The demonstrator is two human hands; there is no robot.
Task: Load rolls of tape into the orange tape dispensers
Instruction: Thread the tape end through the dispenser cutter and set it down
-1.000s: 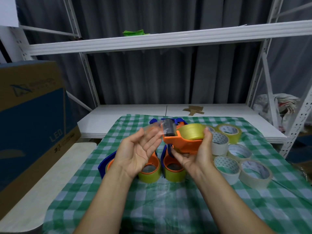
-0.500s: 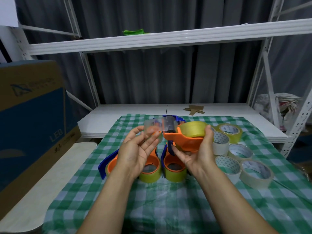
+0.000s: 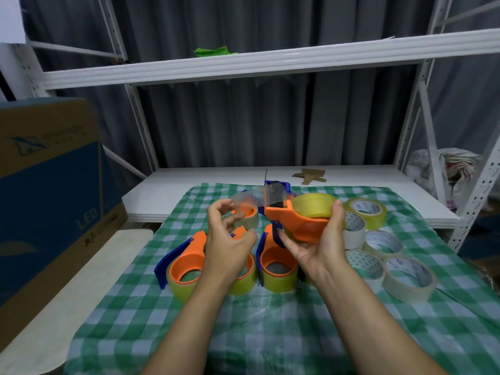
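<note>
A white metal shelving rack (image 3: pixel 270 63) fills the background beyond both hands, and a large blue and brown cardboard box (image 3: pixel 48 185) stands far out to the left of the left hand. Below the forearms lies the counter (image 3: pixel 270 334), covered by a green-and-white checked cloth. Just right of the right hand sits a cluster of loose tape rolls (image 3: pixel 381 242), some yellowish and some pale, lying flat on the cloth. Under and just beyond the hands rest loaded dispensers (image 3: pixel 186 263), orange bodies with blue handles and yellowish rolls. One is partly hidden under the left hand and another peeks out past its fingers. The right hand (image 3: pixel 322 247) is raised above the cloth, palm up, with its fingers and thumb wrapped round an orange tape dispenser (image 3: pixel 300 226). A yellowish tape roll (image 3: pixel 313 205) is seated in it, under the thumb. From the dispenser's front a clear tape strip (image 3: pixel 249 200) runs across to the left hand (image 3: pixel 230 239), which has its fingers curled and pinches the strip's free end at the thumb and forefinger. Small brown cardboard scraps (image 3: pixel 308 175) lie on the white shelf beyond the right hand.
</note>
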